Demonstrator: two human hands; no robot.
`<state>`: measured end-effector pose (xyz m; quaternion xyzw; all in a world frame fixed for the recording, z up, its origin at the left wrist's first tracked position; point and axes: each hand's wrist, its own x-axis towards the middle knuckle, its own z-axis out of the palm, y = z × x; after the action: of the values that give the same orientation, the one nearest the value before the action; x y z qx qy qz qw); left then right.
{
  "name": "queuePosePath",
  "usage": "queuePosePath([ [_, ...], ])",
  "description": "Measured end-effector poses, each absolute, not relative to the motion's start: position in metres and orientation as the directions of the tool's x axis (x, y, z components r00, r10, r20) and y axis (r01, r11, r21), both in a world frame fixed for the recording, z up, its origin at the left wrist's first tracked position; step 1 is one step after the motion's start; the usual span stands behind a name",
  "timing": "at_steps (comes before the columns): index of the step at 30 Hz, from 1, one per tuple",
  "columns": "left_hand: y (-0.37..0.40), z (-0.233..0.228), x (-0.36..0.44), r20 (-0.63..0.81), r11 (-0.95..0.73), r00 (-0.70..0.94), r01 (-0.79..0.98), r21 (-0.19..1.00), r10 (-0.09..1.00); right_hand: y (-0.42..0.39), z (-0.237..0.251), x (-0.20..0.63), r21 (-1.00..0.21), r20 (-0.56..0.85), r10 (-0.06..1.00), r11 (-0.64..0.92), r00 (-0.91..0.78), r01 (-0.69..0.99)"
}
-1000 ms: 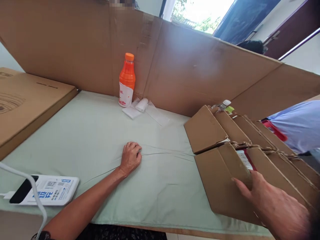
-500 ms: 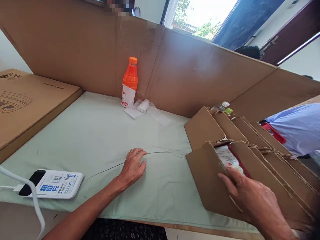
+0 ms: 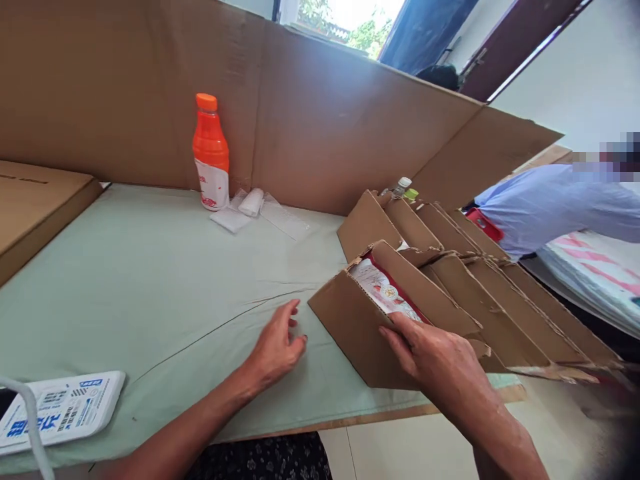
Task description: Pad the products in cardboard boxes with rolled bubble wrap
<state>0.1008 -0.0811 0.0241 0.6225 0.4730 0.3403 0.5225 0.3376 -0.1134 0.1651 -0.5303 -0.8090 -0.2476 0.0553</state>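
Note:
My right hand (image 3: 440,353) grips the near side of a narrow open cardboard box (image 3: 355,333), with a finger over its top edge and the thumb along its outer face. Inside this box sits a white printed packet (image 3: 383,287) with a dark red edge; its lower part is hidden. My left hand (image 3: 277,343) is empty just left of the box, fingers apart and slightly curled, over the pale green cloth (image 3: 200,293). Behind and right of the gripped box stand several similar cardboard compartments (image 3: 500,313) in two rows.
An orange bottle (image 3: 213,150) stands by the cardboard wall (image 3: 320,113), with a clear plastic wrap roll (image 3: 251,202) beside it. A white power bank (image 3: 75,407) with a cable lies front left. A flat carton (image 3: 45,207) is far left. A person's blue sleeve (image 3: 565,193) shows at right.
The gripped box has shifted left, away from the other compartments, and more of its packet shows. My left hand has lifted and come nearer to it. The view has turned right.

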Motion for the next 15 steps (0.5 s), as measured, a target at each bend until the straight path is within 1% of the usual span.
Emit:
queuePosePath([
  [2,-0.085,0.026,0.141,-0.097,0.045,0.452,0.125,0.991,0.887,-0.125,0.169,0.34,0.343,0.338,0.831,0.328,-0.441,0.88],
  [4,-0.09,0.025,0.177,-0.082,0.064,0.537,0.053,0.997,0.839,-0.138,0.17,0.35,0.36,0.346,0.833,0.308,-0.432,0.881],
  [8,-0.1,0.02,0.23,-0.047,0.091,0.653,-0.034,0.995,0.756,-0.157,0.164,0.389,0.398,0.377,0.856,0.193,-0.352,0.897],
  [11,-0.099,0.017,0.26,0.024,0.055,0.681,-0.095,0.994,0.732,-0.151,0.158,0.413,0.391,0.34,0.903,0.119,-0.264,0.913],
  [15,-0.086,0.012,0.292,0.129,-0.042,0.615,-0.154,0.987,0.778,-0.119,0.155,0.414,0.382,0.175,0.974,0.065,-0.141,0.922],
])
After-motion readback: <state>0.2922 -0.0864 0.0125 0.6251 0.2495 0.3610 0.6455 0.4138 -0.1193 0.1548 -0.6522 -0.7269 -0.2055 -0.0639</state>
